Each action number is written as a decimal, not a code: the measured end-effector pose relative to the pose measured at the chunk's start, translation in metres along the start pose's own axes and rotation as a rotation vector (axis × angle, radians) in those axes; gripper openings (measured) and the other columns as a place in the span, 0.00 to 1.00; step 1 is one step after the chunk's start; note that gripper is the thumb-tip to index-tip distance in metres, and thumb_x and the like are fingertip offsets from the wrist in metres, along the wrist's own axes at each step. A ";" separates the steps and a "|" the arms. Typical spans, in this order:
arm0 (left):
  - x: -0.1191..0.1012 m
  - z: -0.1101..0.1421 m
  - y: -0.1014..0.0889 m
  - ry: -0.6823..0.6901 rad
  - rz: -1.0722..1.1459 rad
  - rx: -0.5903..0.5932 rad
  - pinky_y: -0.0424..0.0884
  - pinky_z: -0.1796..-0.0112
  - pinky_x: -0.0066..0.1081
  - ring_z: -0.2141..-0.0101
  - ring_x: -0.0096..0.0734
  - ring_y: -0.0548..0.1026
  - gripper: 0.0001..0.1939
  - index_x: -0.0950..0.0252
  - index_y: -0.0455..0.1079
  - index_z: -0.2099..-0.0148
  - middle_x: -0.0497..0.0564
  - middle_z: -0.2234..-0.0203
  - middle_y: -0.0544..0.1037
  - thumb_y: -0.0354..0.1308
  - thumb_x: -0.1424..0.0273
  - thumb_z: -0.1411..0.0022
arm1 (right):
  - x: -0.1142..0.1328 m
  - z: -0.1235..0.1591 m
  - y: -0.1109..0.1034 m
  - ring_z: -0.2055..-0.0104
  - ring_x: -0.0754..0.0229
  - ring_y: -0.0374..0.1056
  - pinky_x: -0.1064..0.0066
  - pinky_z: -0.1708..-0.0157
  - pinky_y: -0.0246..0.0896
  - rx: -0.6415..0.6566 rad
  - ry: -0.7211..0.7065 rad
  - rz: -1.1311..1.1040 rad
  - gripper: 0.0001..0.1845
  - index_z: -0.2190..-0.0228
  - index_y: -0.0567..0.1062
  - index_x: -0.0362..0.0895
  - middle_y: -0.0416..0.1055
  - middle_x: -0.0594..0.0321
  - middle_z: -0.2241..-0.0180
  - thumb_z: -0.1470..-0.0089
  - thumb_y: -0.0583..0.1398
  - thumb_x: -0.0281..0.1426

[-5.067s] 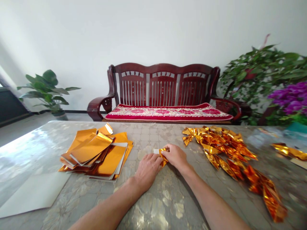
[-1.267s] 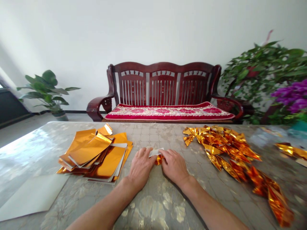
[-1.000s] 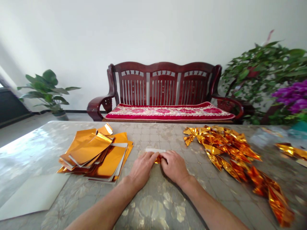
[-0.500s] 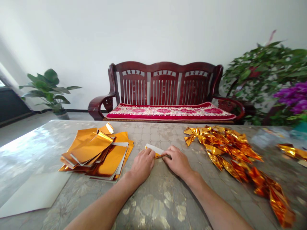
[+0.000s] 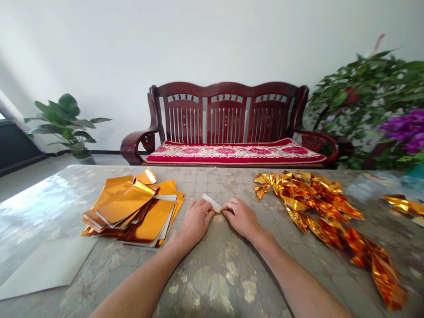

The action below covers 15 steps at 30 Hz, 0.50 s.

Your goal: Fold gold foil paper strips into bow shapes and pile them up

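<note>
Between my hands, on the table's patterned cover (image 5: pixel 212 265), lies a small folded piece of gold foil paper (image 5: pixel 211 202), its white backing showing. My left hand (image 5: pixel 198 219) grips its left part, fingers bent over it. At its right end my right hand (image 5: pixel 239 216) pinches the paper, thumb and fingers together. Much of the piece is hidden under my fingers. Left of my hands is a loose pile of gold foil sheets (image 5: pixel 132 201), some with white undersides up. To the right lies a heap of folded gold foil shapes (image 5: pixel 308 194), strung out toward the near right.
A white sheet (image 5: pixel 48 267) lies at the near left. Clear plastic wrapping (image 5: pixel 374 185) and another gold foil piece (image 5: pixel 402 204) are at the far right. Beyond the table stands a wooden bench (image 5: pixel 225 115) with a red cushion (image 5: pixel 232 151), with plants on both sides.
My right hand has moved slightly left, closer to my left hand. Less of the paper's white strip shows between them. Both hands keep hold of it.
</note>
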<state>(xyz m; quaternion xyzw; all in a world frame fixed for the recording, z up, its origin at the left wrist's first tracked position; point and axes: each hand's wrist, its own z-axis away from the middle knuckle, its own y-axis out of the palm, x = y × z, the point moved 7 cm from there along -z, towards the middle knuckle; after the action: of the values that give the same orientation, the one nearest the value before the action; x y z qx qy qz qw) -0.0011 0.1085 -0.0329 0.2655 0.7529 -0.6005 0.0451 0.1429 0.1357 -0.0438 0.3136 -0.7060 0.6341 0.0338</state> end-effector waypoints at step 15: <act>0.010 -0.004 0.007 -0.042 0.100 -0.003 0.61 0.51 0.36 0.56 0.36 0.73 0.07 0.61 0.74 0.63 0.49 0.62 0.78 0.54 0.73 0.36 | -0.004 -0.007 -0.002 0.60 0.62 0.69 0.72 0.67 0.52 0.003 0.101 0.000 0.09 0.68 0.79 0.52 0.74 0.67 0.63 0.43 0.58 0.35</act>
<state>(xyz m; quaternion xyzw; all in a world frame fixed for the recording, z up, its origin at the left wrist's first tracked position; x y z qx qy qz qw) -0.0061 0.1163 -0.0418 0.2902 0.7385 -0.6018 0.0913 0.1443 0.1435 -0.0427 0.2814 -0.7024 0.6501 0.0690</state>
